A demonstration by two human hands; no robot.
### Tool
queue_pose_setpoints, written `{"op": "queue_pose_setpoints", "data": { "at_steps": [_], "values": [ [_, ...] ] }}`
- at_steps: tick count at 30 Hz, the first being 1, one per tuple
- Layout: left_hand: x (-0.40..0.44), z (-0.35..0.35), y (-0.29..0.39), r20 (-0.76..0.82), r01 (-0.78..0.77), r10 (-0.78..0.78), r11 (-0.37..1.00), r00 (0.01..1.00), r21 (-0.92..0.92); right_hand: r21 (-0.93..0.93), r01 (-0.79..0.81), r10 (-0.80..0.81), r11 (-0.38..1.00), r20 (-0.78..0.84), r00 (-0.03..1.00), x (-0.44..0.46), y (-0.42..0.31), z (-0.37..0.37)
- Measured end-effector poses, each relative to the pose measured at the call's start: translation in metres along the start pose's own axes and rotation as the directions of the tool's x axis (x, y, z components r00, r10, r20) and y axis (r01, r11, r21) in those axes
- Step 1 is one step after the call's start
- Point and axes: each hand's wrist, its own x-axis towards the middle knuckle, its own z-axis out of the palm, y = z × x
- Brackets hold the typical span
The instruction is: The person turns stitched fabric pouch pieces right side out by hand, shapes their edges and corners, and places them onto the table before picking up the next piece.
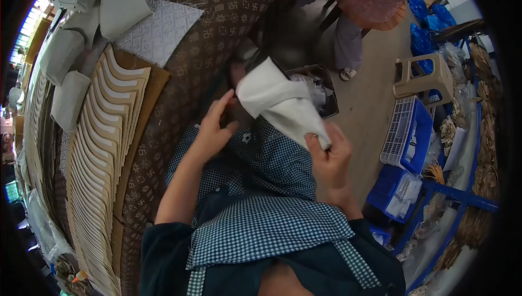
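A white, folded piece of soft sheet material (280, 97) is held in front of my lap, tilted down to the right. My right hand (333, 152) pinches its lower right corner between thumb and fingers. My left hand (216, 126) has its fingers apart, with the fingertips close to the piece's left edge; whether they touch it I cannot tell. A darker band-like fold crosses the middle of the piece. The checked apron (266, 231) covers my lap beneath both hands.
To the left, a patterned cloth (209, 29) bears a fanned stack of tan pieces with white strips (103, 149) and several pale panels (125, 8). Right are a beige stool (427, 78), a blue crate (416, 133) and a blue rack (462, 209). Another person's leg (348, 43) is ahead.
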Motion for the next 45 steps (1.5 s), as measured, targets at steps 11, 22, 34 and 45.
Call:
{"op": "queue_pose_setpoints", "data": {
  "at_steps": [11, 22, 34, 45],
  "values": [
    [-0.031, 0.061, -0.019, -0.304, -0.276, 0.333, 0.937, 0.893, 0.216, -0.269, 0.047, 0.051, 0.962, 0.346, 0.937, -0.036, -0.001, 0.015],
    [-0.047, 0.052, -0.024, -0.205, -0.212, 0.290, 0.918, 0.935, 0.335, -0.156, 0.150, -0.034, 0.976, 0.572, 0.819, -0.047, 0.009, 0.015],
    [-0.052, 0.043, -0.058, -0.257, -0.079, 0.119, 0.984, 0.959, 0.162, 0.438, -0.475, 0.311, 0.763, 0.396, 0.864, -0.051, 0.095, 0.069],
    [-0.080, 0.042, -0.045, -0.025, -0.062, 0.062, 0.998, 0.998, 0.007, 0.400, -0.571, 0.445, 0.717, 0.368, 0.817, -0.096, 0.065, 0.043]
  ]
}}
